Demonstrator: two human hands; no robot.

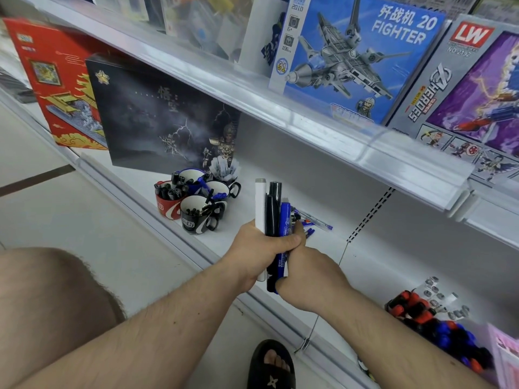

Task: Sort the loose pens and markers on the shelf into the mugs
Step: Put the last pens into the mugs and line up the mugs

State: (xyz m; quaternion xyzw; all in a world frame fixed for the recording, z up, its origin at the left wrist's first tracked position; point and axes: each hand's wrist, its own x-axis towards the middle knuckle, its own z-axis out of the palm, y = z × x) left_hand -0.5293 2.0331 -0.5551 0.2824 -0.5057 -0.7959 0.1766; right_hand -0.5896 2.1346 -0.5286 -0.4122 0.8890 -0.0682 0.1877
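My left hand (259,248) grips an upright bundle of markers (271,217), white, black and blue, over the front edge of the white shelf (365,265). My right hand (306,269) touches the bundle's lower end; I cannot tell whether it grips. Loose pens (314,221) lie on the shelf just behind. The mugs (196,200), already holding pens, stand clustered to the left.

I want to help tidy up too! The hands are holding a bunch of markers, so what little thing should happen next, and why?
Probably carry the bundle of markers leftward to the mugs and drop one in. The left hand already grips several markers upright, the right hand steadies them from below, and the mugs stand close by on the same shelf. A few loose pens still lie behind the bundle for later.
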